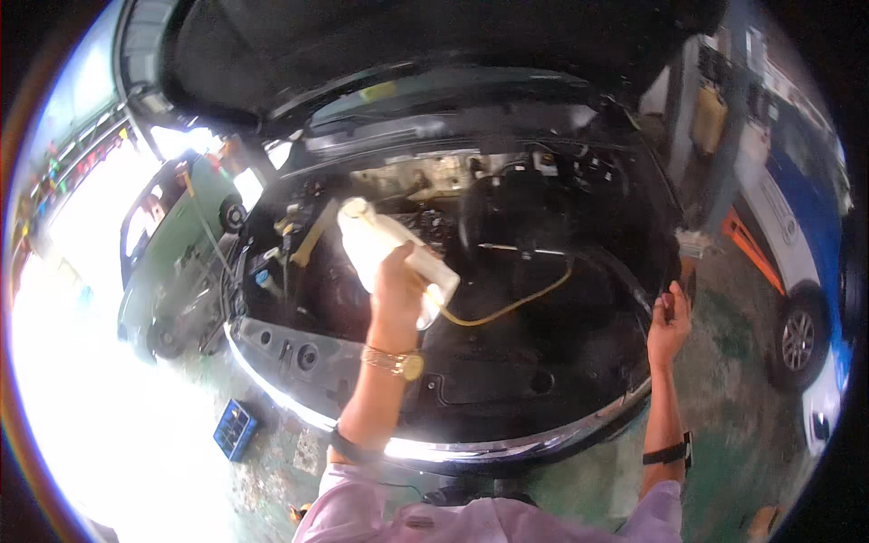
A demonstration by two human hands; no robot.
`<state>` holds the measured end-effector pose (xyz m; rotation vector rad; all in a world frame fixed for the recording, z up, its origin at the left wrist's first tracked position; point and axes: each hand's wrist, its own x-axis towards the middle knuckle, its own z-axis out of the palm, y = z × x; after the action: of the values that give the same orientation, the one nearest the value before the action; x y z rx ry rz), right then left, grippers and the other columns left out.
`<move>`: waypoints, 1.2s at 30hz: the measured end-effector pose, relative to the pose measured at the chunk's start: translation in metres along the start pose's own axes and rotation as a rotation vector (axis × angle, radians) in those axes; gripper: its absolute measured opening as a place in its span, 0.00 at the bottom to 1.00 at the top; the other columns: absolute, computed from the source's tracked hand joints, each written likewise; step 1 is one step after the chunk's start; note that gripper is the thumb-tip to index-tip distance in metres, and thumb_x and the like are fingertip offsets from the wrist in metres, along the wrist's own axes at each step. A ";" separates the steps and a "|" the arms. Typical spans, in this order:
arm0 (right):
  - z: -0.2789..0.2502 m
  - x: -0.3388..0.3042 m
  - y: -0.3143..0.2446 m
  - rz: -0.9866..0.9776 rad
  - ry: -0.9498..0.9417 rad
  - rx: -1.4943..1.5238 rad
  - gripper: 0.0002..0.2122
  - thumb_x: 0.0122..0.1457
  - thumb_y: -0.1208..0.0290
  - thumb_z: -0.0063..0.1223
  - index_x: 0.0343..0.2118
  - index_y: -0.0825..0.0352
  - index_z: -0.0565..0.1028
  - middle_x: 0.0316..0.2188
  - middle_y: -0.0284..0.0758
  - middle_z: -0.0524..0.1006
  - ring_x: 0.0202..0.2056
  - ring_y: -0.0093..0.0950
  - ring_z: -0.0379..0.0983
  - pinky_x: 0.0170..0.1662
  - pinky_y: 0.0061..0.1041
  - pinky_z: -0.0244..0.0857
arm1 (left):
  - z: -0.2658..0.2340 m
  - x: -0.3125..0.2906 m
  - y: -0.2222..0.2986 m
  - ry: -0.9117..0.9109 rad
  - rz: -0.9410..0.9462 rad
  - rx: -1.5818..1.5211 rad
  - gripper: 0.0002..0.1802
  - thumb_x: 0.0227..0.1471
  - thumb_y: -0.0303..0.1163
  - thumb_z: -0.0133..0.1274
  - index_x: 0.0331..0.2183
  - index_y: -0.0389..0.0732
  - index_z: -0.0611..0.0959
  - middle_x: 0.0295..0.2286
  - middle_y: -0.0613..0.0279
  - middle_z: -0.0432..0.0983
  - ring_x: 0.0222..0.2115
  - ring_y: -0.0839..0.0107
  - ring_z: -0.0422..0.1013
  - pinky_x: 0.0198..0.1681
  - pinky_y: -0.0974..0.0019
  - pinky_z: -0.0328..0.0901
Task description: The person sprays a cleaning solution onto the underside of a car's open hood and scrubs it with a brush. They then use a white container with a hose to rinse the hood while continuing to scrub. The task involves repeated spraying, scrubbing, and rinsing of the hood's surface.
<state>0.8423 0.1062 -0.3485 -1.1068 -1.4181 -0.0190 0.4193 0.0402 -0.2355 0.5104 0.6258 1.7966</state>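
Note:
My left hand (396, 281) is wrapped round a white plastic bottle (385, 237) and holds it tilted above the engine bay (489, 362). A thin yellow hose (507, 314) runs from beside the bottle's lower end, sags, and rises to the right near a thin metal rod (511, 248). My right hand (668, 328) is over the right edge of the engine bay, its fingers curled together. What they hold, if anything, cannot be made out. A dark tube (634, 288) slants down toward that hand; whether the two touch is unclear.
Overhead stands the raised black hood (434, 41). A blue cap (263, 279) sits at the bay's left side. On the floor at lower left lies a blue tray (235, 431). A green car (172, 262) stands left; a blue and white vehicle (801, 262) and an orange bar (753, 249) are right.

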 end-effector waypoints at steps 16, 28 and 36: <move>0.147 -0.076 -0.235 0.155 -0.475 0.715 0.28 0.47 0.88 0.57 0.53 0.72 0.65 0.44 0.38 0.68 0.43 0.26 0.69 0.38 0.22 0.71 | 0.001 -0.039 -0.042 0.018 0.063 -0.304 0.24 0.61 0.49 0.37 0.46 0.38 0.72 0.37 0.56 0.73 0.37 0.62 0.70 0.42 0.59 0.65; 0.159 -0.106 -0.237 0.273 -0.576 0.494 0.25 0.54 0.74 0.56 0.54 0.77 0.64 0.51 0.48 0.68 0.49 0.34 0.68 0.49 0.31 0.64 | -0.027 -0.038 -0.032 0.150 0.102 -0.316 0.28 0.53 0.58 0.48 0.39 0.40 0.71 0.32 0.59 0.72 0.34 0.65 0.69 0.38 0.61 0.66; 0.113 -0.061 -0.232 0.460 -0.407 0.780 0.20 0.56 0.75 0.54 0.52 0.72 0.68 0.47 0.36 0.72 0.43 0.21 0.69 0.38 0.14 0.66 | -0.077 -0.044 0.023 0.146 0.246 -0.397 0.22 0.50 0.49 0.56 0.32 0.39 0.72 0.22 0.61 0.70 0.24 0.69 0.69 0.31 0.66 0.68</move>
<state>0.6013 0.0154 -0.2844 -0.7591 -1.2962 1.0512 0.3680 -0.0205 -0.2816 0.1917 0.2977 2.1406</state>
